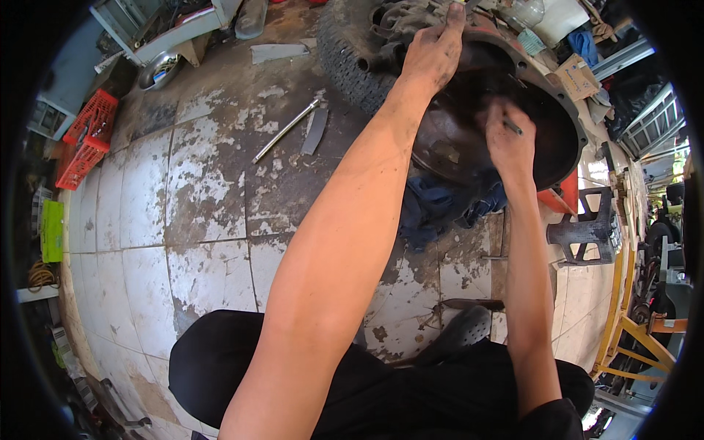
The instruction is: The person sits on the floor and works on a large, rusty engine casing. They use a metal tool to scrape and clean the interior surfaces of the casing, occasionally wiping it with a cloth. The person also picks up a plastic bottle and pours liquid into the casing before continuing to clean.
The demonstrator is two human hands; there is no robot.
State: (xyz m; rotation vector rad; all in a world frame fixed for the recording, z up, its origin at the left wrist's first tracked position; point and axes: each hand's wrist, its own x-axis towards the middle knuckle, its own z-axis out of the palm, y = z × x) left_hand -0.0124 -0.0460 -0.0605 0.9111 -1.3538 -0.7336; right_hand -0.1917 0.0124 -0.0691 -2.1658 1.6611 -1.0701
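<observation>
A large dark, greasy bell-shaped gearbox housing (440, 147) lies in front of me, its round open side toward me. Within its opening, my right hand (511, 136) is closed around a thin rod-like tool (513, 127), whose greyish end pokes out of the fist; motion blurs the fingers, and the tool's other end is hidden. At the top of the housing is my left hand (438, 53), closed with the thumb stretched upward. Its fingers are out of sight, so what it grips cannot be made out. Dark blue cloth (429, 209) is bunched beneath the housing.
A tyre (345, 55) stands behind the housing. On the worn tiles lie a metal bar (286, 130) and a flat grey strip (314, 131). Red crates (88, 139) and a metal bowl (160, 71) are at left. To the right are a black pedal-shaped stand (587, 227) and a yellow frame (631, 330).
</observation>
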